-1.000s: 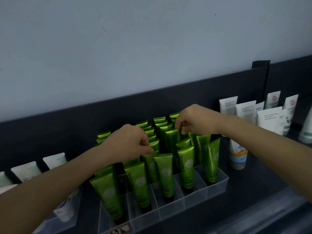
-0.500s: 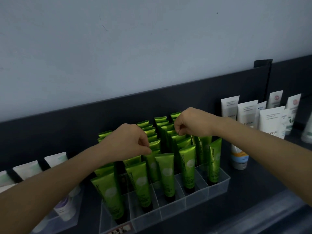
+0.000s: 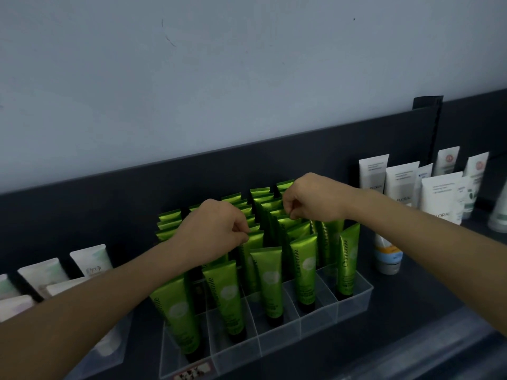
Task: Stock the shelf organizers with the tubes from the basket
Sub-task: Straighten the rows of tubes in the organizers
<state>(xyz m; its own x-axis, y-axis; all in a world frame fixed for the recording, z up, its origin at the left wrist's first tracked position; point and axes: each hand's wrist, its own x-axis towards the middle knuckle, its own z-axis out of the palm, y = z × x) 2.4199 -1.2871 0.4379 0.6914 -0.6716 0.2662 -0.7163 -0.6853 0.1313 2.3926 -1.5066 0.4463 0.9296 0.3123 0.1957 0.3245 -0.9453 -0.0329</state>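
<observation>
A clear plastic organizer [image 3: 356, 303] with several lanes stands on the dark shelf, filled with upright green tubes [image 3: 270, 281] standing on their black caps. My left hand [image 3: 216, 229] hovers over the middle lanes, its fingertips pinched on the flat top edge of a green tube [image 3: 253, 242]. My right hand [image 3: 310, 201] is farther back and to the right, pinching the top of another green tube [image 3: 288, 222]. The basket is not in view.
White tubes [image 3: 397, 185] stand in rows to the right, with a white and orange bottle [image 3: 386, 256] in front of them. Pale tubes [image 3: 44, 272] sit in another clear organizer at the left. A dark back panel [image 3: 109, 198] runs behind the shelf.
Both hands stay pinched on tube tops over the organizer. The right hand has shifted slightly back and to the left, pressing its tube down among the others. The view has edged a little.
</observation>
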